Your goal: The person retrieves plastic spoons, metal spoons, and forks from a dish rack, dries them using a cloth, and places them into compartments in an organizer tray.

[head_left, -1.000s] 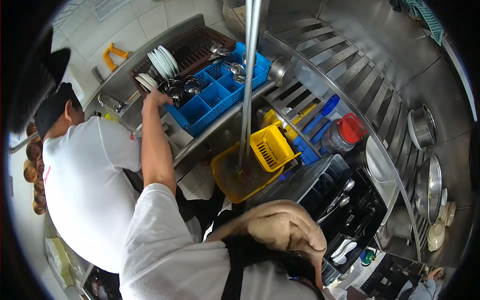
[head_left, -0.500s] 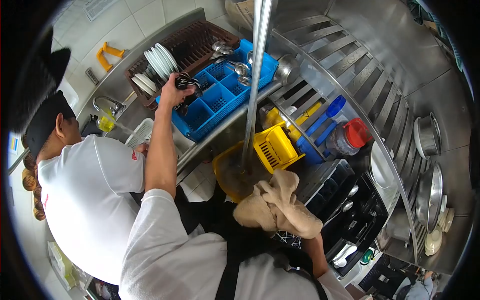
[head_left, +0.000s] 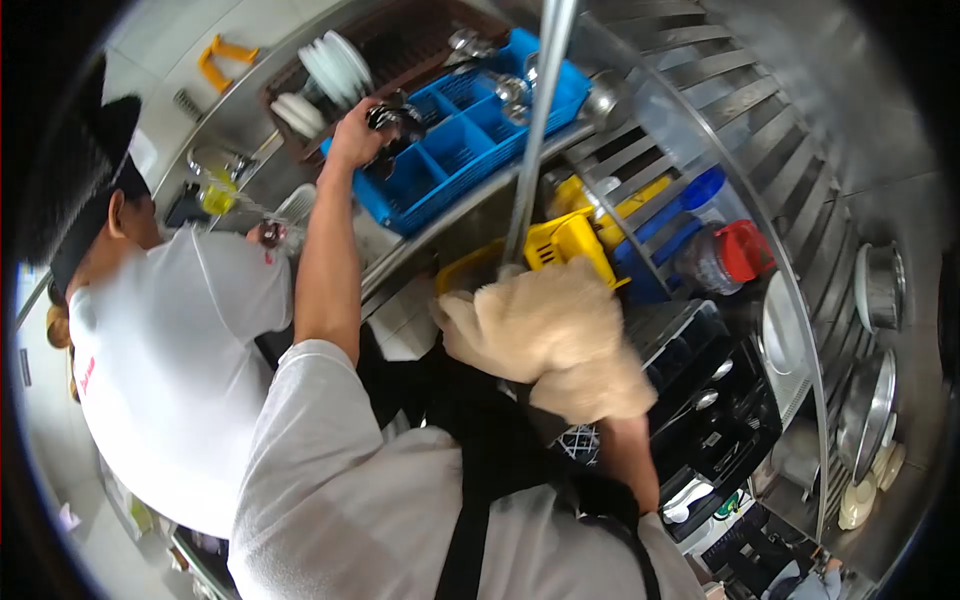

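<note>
My left hand point(head_left: 357, 135) is closed round a bunch of dark-looking spoons point(head_left: 395, 122) over the left compartments of the blue divided basket point(head_left: 465, 150). Several more spoons point(head_left: 512, 92) lie in the basket's far right part. White plates point(head_left: 335, 68) stand upright in the brown dish rack point(head_left: 400, 40) just behind my left hand. A beige towel point(head_left: 550, 335) is draped over my right hand and hides its fingers. My bare right forearm point(head_left: 628, 455) shows below the cloth.
A co-worker in a white shirt point(head_left: 180, 360) leans over the sink on the left, by a running faucet point(head_left: 220, 165). A metal pole point(head_left: 540, 130) rises before the basket. Slatted shelf point(head_left: 690, 70), yellow basket point(head_left: 572, 240), red-lidded jar point(head_left: 735, 258) and black cutlery tray point(head_left: 715, 430) stand right.
My left hand first reached by the rack, then gripped the spoons and now holds them over the basket. The towel has risen and spread in front of the yellow basket. The view has shifted.
</note>
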A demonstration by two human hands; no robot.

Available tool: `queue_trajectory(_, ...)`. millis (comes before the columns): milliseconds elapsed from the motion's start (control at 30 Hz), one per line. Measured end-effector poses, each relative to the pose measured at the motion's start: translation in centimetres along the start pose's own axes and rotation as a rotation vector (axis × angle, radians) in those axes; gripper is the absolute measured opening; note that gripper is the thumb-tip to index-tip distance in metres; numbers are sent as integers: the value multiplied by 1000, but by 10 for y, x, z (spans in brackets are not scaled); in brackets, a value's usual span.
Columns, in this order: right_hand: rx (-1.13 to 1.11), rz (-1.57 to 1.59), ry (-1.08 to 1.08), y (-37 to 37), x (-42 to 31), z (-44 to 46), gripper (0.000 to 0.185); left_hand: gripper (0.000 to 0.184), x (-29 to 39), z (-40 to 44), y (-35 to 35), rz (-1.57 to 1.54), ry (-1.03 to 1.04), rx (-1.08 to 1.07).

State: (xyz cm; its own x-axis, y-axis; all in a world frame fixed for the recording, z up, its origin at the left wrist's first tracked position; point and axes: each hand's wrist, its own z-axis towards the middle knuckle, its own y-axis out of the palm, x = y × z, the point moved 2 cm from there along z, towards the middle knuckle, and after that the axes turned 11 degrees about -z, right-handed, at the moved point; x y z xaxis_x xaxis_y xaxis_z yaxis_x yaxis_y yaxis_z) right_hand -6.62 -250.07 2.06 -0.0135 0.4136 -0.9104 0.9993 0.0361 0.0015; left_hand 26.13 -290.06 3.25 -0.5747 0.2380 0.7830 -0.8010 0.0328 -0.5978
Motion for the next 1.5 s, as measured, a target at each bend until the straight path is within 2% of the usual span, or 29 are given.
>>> queue_trajectory(33,10,-8,2,-2,-1,-3,33,50,-12,0,-3,16,-21,-13)
queue_trajectory(100,38,-23,-4,-11,-4,-5,33,47,-26,4,0,173,263,217)
queue_trajectory(167,59,-31,-5,-19,-5,-6,33,42,-22,4,-19,92,-15,194)
queue_trajectory(233,87,-8,-4,-25,-3,-3,33,35,-4,4,-48,-375,-213,277)
queue_trajectory(333,97,45,-3,-22,10,2,33,36,12,3,-71,-272,-218,221)
queue_trajectory(400,85,57,-28,-19,10,2,33,39,44,0,-65,-114,-193,290)
queue_trajectory(433,71,51,-42,-18,6,0,33,39,68,-9,-64,145,-137,315)
queue_trajectory(533,0,-15,-133,-18,-20,-4,33,34,97,-20,-71,369,21,367)
queue_trajectory(633,-68,-119,-261,-13,-47,-10,33,29,159,-46,-81,241,-36,403)
queue_trajectory(700,-60,-159,-348,-9,-59,-16,33,25,200,-71,-87,91,6,369)
queue_trajectory(767,3,-131,-394,-9,-59,-22,33,21,246,-108,-82,-6,57,244)
queue_trajectory(833,70,-62,-407,-13,-49,-28,33,20,289,-150,-60,-175,79,18)
queue_trajectory(900,72,24,-377,-11,-27,-29,34,18,317,-188,-25,-317,110,-330)
queue_trajectory(967,-6,94,-340,1,-1,-32,34,13,354,-232,18,-411,41,-683)
queue_trajectory(1033,-127,158,-330,15,16,-52,34,20,360,-258,54,-342,271,-1092)
queue_trajectory(1067,-164,185,-319,19,24,-66,34,20,359,-269,67,-341,280,-1100)
queue_trajectory(1133,-126,211,-307,14,42,-95,34,37,359,-292,100,-609,-32,-1130)
queue_trajectory(1167,-81,221,-304,8,49,-113,34,51,357,-309,110,-722,-201,-1113)
queue_trajectory(1233,13,214,-315,-4,63,-153,34,59,323,-358,161,-1041,-133,-977)
queue_trajectory(1300,83,176,-342,-14,71,-191,34,67,300,-430,212,-1622,-663,-1337)
queue_trajectory(1333,105,144,-353,-17,75,-213,34,67,301,-460,228,-1699,-552,-1451)
queue_trajectory(1367,120,107,-363,-18,79,-231,34,58,307,-478,234,-1680,-328,-1427)
queue_trajectory(1433,112,10,-391,-18,84,-275,34,49,318,-513,241,-1647,-242,-1273)
queue_trajectory(1467,106,-37,-412,-21,85,-296,34,51,302,-521,264,-1749,-236,-1324)
queue_trajectory(1500,107,-95,-429,-26,84,-323,34,43,312,-535,260,-1681,-618,-1094)
